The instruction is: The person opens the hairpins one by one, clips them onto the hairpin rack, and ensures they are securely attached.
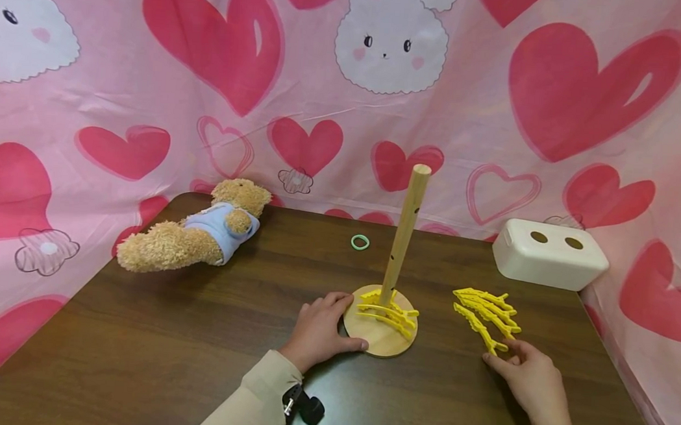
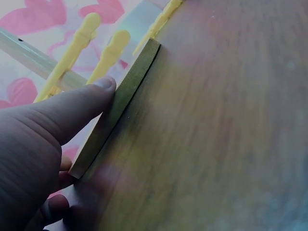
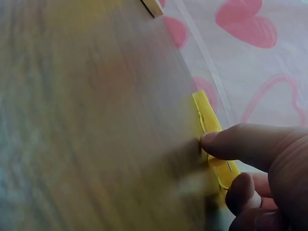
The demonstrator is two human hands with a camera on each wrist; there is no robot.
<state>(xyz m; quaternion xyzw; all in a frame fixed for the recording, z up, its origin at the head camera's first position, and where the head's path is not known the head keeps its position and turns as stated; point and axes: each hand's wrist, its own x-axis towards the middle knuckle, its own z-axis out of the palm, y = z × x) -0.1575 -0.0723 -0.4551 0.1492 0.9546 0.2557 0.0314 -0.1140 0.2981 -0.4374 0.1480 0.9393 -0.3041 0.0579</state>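
My left hand grips the rim of a round wooden base, thumb at the near edge and fingers at the far left. From the base a wooden post with dark holes stands upright. Several yellow fork-ended plastic pieces lie around its foot. In the left wrist view the thumb touches the base's edge. To the right, my right hand pinches the nearest yellow fork-ended plastic piece by its forked end. More such pieces lie just beyond it.
A green ring lies behind the post. At the back left a teddy bear in a blue top lies on its side. A white box with two round holes stands at the back right. Heart-patterned pink cloth hangs behind the brown table.
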